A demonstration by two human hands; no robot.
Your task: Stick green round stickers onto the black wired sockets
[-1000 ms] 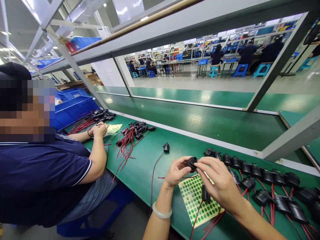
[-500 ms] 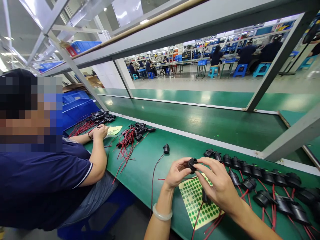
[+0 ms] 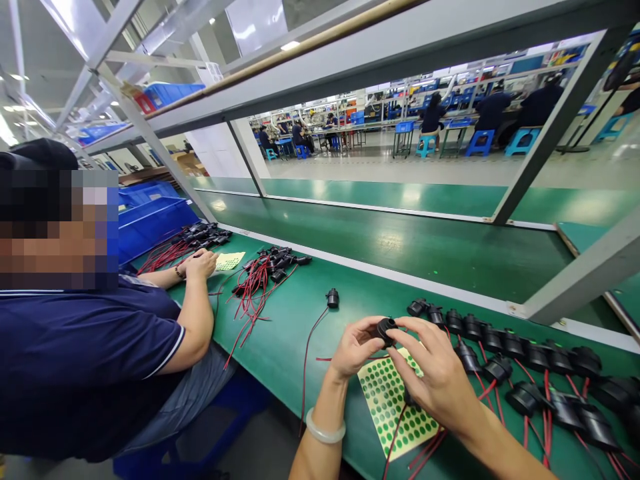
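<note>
A black round connector (image 3: pixel 385 331) is pinched between the thumb and fingers of my left hand (image 3: pixel 355 345), with a red wire trailing to the left. The fingertips of my right hand (image 3: pixel 433 363) touch the connector's right side; whether they hold anything small is hidden. Under my right hand lies a yellow sheet (image 3: pixel 387 407) of green round stickers, and a black part rests on it, mostly covered by the hand. One black connector (image 3: pixel 333 298) with a wire stands alone on the green bench, left of my hands.
Rows of black connectors (image 3: pixel 513 343) with red wires lie at the right. A wired pile (image 3: pixel 275 263) sits left of centre. A co-worker (image 3: pixel 90 347) sits at the left near a blue bin (image 3: pixel 155 223). A slanted metal post (image 3: pixel 585 267) rises at the right.
My right hand's fingers have shifted slightly at the connector, and the hand now covers more of the black part on the sheet. The co-worker's head has moved slightly.
</note>
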